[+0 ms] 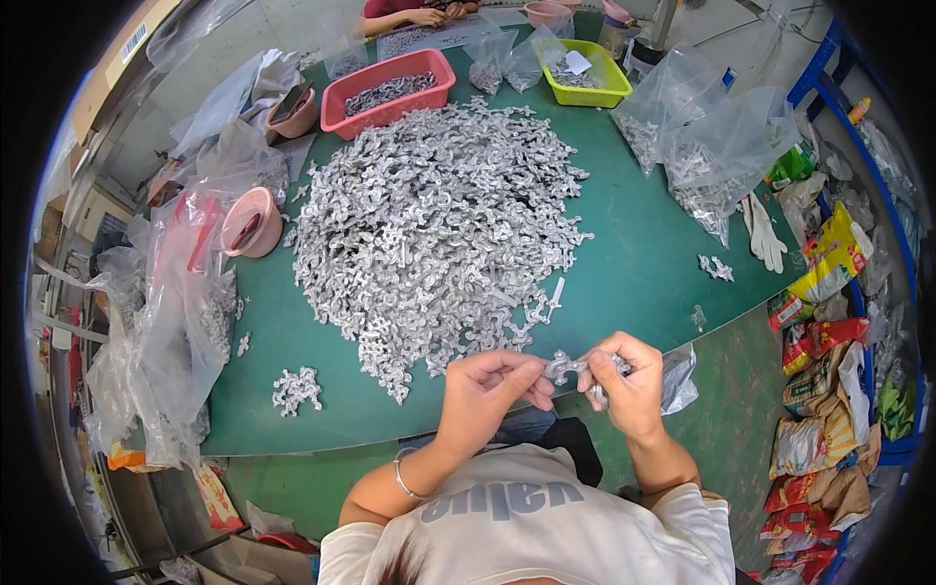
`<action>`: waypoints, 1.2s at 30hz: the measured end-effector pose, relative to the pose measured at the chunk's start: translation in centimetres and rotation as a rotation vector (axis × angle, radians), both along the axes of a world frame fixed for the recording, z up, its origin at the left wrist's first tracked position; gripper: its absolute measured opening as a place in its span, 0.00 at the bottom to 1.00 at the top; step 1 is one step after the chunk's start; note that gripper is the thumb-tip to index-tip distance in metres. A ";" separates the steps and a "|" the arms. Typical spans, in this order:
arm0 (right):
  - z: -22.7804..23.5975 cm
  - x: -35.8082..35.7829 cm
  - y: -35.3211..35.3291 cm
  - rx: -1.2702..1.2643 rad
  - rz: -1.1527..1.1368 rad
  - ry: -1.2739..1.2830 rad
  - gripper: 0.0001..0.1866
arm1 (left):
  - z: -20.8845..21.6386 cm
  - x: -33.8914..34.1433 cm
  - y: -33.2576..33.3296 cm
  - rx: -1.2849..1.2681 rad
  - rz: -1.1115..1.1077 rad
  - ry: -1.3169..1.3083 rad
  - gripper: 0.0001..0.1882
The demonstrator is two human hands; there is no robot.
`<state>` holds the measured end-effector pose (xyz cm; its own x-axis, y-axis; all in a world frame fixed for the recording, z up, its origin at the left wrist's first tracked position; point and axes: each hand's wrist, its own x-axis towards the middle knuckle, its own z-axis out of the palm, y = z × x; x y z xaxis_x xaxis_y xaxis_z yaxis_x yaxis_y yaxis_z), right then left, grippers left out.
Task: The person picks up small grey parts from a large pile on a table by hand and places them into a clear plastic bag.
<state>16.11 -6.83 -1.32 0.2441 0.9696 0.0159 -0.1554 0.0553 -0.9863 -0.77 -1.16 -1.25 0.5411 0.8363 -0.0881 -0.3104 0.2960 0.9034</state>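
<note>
Silvery metal piece [563, 368] on my feed: I've got left hand [487, 390] and right hand [632, 392] both pinching it, near the big pile [439, 224] on the green worktop [634, 258].

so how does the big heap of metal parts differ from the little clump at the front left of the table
Size: the big heap covers much of the table's middle, while the little clump is only a small patch.
Build: the heap is piled up thickly; the clump lies low.
Place: the heap reaches close to the left hand; the clump sits apart, well to its left.
Shared: both are silvery grey, on the green tabletop.
</note>
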 end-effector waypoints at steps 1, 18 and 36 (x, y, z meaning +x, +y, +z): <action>-0.1 -0.1 0.1 0.012 0.002 0.023 0.11 | -0.2 -0.1 0.2 -0.061 -0.027 -0.026 0.08; -0.2 -0.1 0.0 0.010 0.074 0.231 0.11 | -0.3 0.0 0.6 -0.393 -0.131 -0.140 0.10; -1.0 -0.9 0.1 -0.007 -0.015 0.027 0.10 | -1.4 -0.1 0.6 -0.433 -0.109 -0.180 0.10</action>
